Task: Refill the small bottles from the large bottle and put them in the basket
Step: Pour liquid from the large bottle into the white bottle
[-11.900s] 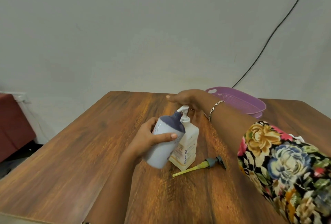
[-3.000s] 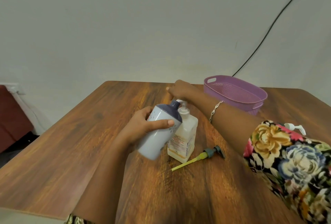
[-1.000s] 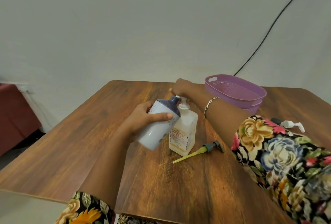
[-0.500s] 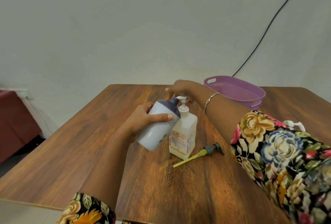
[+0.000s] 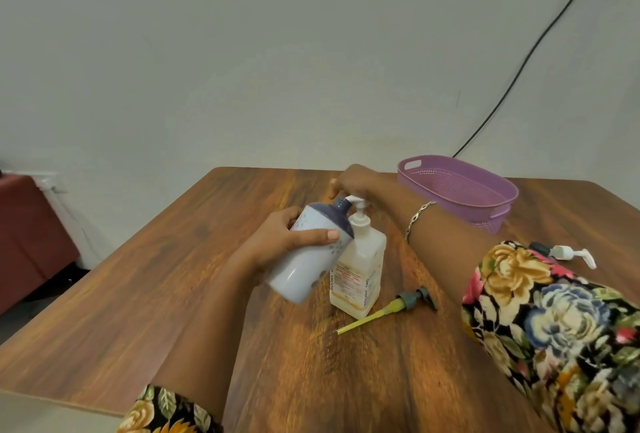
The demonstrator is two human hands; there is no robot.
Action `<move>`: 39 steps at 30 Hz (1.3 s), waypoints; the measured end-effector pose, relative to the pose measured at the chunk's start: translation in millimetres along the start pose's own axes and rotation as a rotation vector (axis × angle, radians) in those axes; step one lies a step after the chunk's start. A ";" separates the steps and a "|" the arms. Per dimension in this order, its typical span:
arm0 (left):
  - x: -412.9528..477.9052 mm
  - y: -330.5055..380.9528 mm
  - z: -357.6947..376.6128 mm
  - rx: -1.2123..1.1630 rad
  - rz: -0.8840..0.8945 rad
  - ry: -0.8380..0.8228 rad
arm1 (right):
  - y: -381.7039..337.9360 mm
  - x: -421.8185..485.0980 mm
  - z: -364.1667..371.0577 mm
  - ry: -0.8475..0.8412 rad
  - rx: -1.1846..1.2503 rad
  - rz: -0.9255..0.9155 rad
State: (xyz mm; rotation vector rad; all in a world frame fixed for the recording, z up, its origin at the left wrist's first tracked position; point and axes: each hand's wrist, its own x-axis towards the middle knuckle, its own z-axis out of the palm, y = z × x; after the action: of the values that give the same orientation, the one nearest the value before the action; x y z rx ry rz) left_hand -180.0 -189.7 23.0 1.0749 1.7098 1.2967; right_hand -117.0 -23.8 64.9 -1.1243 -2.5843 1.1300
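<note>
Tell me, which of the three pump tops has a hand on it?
The white pump atop the standing large bottle: the right hand rests on it. The grey pump and the other white pump lie untouched on the table.

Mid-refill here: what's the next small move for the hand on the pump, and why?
Probably press the pump head down with the right hand: the left hand holds the small bottle tilted, its open neck at the spout of the large bottle.
</note>
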 end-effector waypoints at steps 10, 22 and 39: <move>2.4 -9.0 -0.4 -0.018 -0.019 -0.010 | 0.3 12.7 11.1 0.089 -0.399 0.066; 3.6 -3.4 -1.5 0.006 -0.007 0.009 | -6.4 11.5 -3.8 0.086 -0.286 0.023; 2.7 -1.5 -2.1 0.028 -0.001 0.004 | -2.7 15.8 -5.6 0.133 -0.177 -0.070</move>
State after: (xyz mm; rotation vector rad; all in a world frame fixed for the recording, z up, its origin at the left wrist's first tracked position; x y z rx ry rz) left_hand -183.2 -188.3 21.8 1.0877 1.7367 1.2784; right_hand -128.0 -11.2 67.8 -1.0911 -2.6375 0.7962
